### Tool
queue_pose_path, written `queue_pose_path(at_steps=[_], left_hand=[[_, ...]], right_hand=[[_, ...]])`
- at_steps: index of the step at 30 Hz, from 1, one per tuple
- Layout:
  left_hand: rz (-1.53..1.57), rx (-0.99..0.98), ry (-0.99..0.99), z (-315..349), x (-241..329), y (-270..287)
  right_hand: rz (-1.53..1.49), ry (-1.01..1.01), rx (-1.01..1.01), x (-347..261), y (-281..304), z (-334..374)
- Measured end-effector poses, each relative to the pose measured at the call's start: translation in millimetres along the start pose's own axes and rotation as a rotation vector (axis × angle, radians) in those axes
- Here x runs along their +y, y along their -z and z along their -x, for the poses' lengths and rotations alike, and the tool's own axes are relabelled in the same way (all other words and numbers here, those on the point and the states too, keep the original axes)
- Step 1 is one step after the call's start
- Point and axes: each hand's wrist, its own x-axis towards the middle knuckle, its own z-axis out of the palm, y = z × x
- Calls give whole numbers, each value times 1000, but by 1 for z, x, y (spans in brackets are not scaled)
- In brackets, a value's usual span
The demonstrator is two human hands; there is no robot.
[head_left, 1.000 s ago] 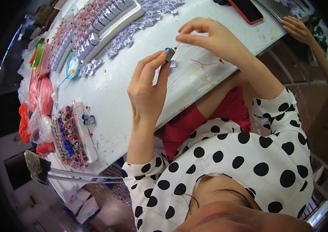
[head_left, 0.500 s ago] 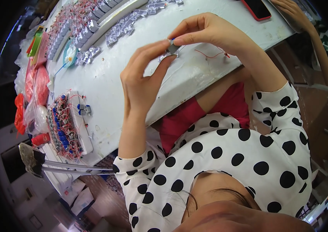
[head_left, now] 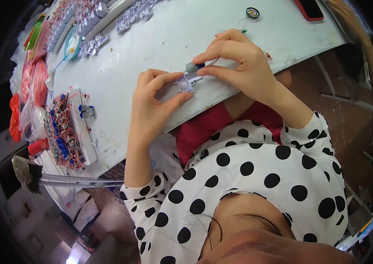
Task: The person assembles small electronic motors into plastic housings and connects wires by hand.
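Note:
Near the front edge of the white table, my left hand grips a small clear plastic housing between thumb and fingers. Pinched in my right hand is a small grey motor with a blue end cap and thin wires. The motor is right at the far side of the housing; I cannot tell whether it is seated. Beyond my right hand lies a round black disc, like a small speaker, with a pale wire running toward my fingers.
At the left, a pile of wired motors lies along a white block. Clear housings, grey assembled pieces and a teal dish are farther back. A red-edged phone lies near another person's arm.
Both hands have come nearer the table's front edge. My right hand has drawn slightly back from the left, so the motor and housing show more clearly. The black disc has come into sight.

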Motion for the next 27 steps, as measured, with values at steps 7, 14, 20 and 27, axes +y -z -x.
queue_pose_path(at_steps=[7,14,20,27], left_hand=[[132,113,49,18,-9,-5],[107,133,35,17,-12,-10],[95,131,15,20,-7,-4],[32,218,-70,-16,-33,55]], right_hand=[[129,94,-82,-2,-13,-1],[281,170,-187,3,-13,1],[432,288,-185,-7,-11,-4],[321,193,-258,-15,-4,3]])
